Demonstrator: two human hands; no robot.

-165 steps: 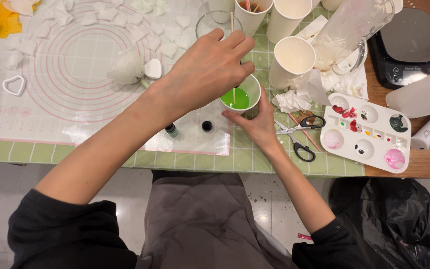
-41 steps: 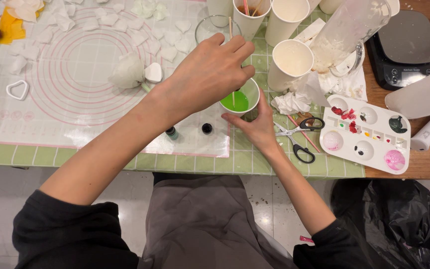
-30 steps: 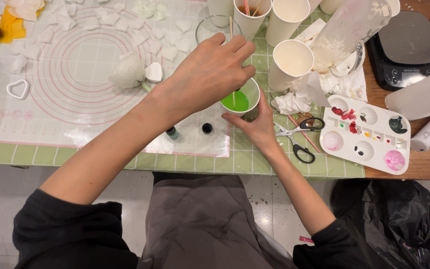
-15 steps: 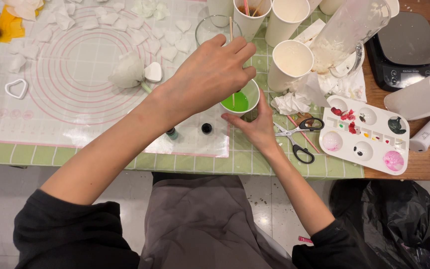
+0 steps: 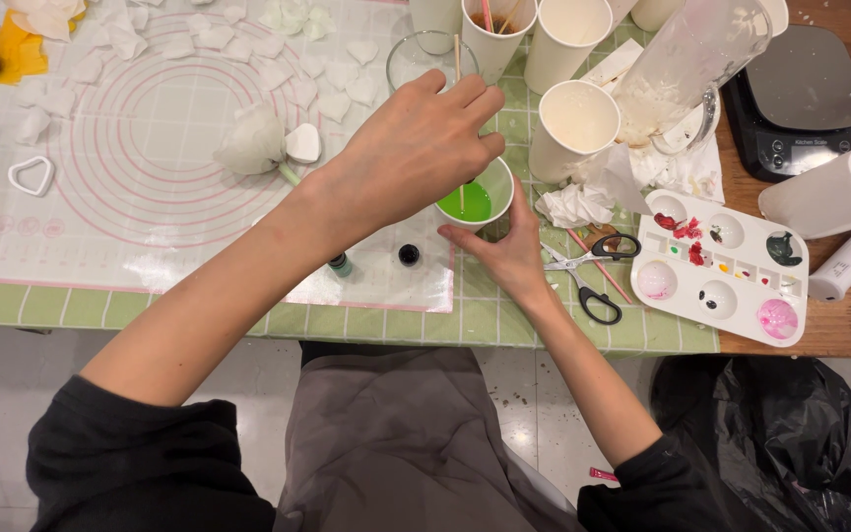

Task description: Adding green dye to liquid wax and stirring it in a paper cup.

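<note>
A white paper cup holds bright green liquid and stands on the green checked table cover near its front edge. My right hand wraps the cup from the near side. My left hand reaches over the cup and pinches a thin wooden stick whose lower end dips into the green liquid. A small green dropper bottle and its black cap lie just left of the cup.
A clear mat with pink rings carries several white heart shapes. Behind the cup stand several paper cups and a glass. To the right are scissors, a paint palette, a scale and white rolls.
Both hands stay at the green cup. The left hand and stick shift only slightly over it.
</note>
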